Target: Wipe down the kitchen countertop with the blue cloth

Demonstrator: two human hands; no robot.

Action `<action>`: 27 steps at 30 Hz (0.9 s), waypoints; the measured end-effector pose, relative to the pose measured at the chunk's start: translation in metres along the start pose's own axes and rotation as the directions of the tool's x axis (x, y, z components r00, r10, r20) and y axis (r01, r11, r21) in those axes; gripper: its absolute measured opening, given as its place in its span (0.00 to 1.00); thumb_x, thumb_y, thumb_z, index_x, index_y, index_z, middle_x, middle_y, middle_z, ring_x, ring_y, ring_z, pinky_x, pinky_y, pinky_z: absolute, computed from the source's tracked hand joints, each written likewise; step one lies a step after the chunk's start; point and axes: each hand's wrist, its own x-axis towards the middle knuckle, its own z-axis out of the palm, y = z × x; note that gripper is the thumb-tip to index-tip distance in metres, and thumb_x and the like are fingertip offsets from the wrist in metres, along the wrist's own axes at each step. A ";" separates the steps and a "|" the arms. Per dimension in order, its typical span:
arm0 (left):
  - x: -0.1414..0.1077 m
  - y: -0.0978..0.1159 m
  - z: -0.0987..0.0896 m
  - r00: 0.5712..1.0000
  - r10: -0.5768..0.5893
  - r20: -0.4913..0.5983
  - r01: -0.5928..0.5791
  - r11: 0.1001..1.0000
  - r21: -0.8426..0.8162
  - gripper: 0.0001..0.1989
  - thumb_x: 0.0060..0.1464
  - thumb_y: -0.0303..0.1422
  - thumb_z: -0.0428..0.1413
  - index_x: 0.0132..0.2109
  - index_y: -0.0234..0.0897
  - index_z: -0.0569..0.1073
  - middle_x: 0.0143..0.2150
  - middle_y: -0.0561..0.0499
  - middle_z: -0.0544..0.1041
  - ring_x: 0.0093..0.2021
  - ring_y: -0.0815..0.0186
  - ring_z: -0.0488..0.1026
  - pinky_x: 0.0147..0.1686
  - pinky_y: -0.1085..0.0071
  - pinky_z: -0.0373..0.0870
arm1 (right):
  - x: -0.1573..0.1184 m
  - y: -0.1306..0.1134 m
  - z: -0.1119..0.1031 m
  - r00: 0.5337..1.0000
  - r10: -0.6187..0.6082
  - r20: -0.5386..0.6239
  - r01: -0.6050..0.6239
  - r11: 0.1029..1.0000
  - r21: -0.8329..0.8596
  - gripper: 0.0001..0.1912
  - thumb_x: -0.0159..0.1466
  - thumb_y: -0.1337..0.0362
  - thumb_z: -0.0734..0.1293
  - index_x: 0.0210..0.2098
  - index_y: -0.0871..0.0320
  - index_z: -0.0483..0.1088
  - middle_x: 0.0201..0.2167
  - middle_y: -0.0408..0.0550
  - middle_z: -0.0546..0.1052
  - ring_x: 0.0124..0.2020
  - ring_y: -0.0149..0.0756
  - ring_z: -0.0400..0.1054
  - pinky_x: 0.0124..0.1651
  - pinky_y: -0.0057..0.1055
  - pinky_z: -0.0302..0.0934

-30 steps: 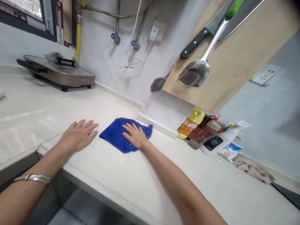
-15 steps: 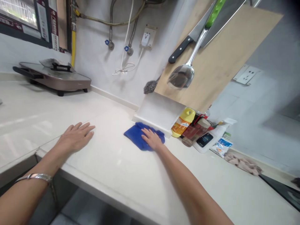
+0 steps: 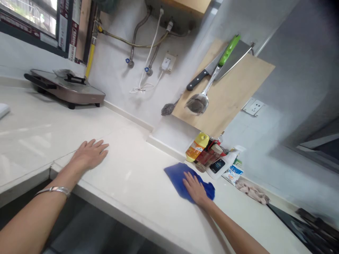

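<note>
My right hand (image 3: 194, 188) lies flat on a crumpled blue microfibre cloth (image 3: 176, 174), pressing it against the pale stone countertop (image 3: 132, 169) near the front edge. Its fingers are spread and point toward the wall. My left hand (image 3: 90, 154) rests palm down on the bare countertop, fingers apart and touching nothing else. A silver bracelet (image 3: 54, 190) circles that wrist. The cloth lies just in front of a cluster of bottles and packets.
Behind the cloth stand a yellow bottle (image 3: 197, 146) and a glass jar (image 3: 206, 160), with packets beside them. A beige rag (image 3: 251, 190) lies further right, by a black stovetop (image 3: 299, 229). A metal-lidded electric grill (image 3: 66, 88) sits back left. A knife and ladle hang on a wooden board (image 3: 225, 88).
My right hand and the blue cloth have slid right along the countertop, toward the bottles and rag. My left hand stays in nearly the same place. The view has tilted and shifted.
</note>
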 end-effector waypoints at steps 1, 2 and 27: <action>-0.001 0.001 0.000 1.000 -0.002 0.003 0.002 1.000 0.001 0.30 0.63 0.43 0.37 0.68 0.44 0.59 0.73 0.52 0.50 0.73 0.52 0.43 0.70 0.50 0.40 | -0.013 0.004 0.004 1.000 0.024 -0.006 -0.024 1.000 -0.008 0.30 0.72 0.49 0.44 0.71 0.47 0.42 0.73 0.42 0.45 0.73 0.51 0.35 0.70 0.59 0.41; -0.002 0.002 0.000 1.000 -0.004 0.004 0.004 1.000 0.006 0.30 0.63 0.43 0.37 0.69 0.44 0.59 0.73 0.52 0.49 0.73 0.52 0.43 0.70 0.50 0.40 | -0.026 0.006 0.007 0.999 0.047 -0.009 -0.047 0.999 -0.019 0.31 0.71 0.48 0.43 0.71 0.47 0.42 0.73 0.43 0.45 0.72 0.52 0.36 0.69 0.61 0.42; -0.002 0.004 0.028 0.988 0.016 -0.151 -0.015 1.000 0.013 0.32 0.63 0.40 0.34 0.71 0.33 0.53 0.72 0.47 0.55 0.72 0.48 0.44 0.70 0.45 0.39 | 0.113 -0.286 -0.014 0.791 -0.608 -0.059 0.608 0.775 0.173 0.29 0.72 0.53 0.49 0.70 0.54 0.49 0.72 0.44 0.50 0.73 0.42 0.38 0.73 0.47 0.36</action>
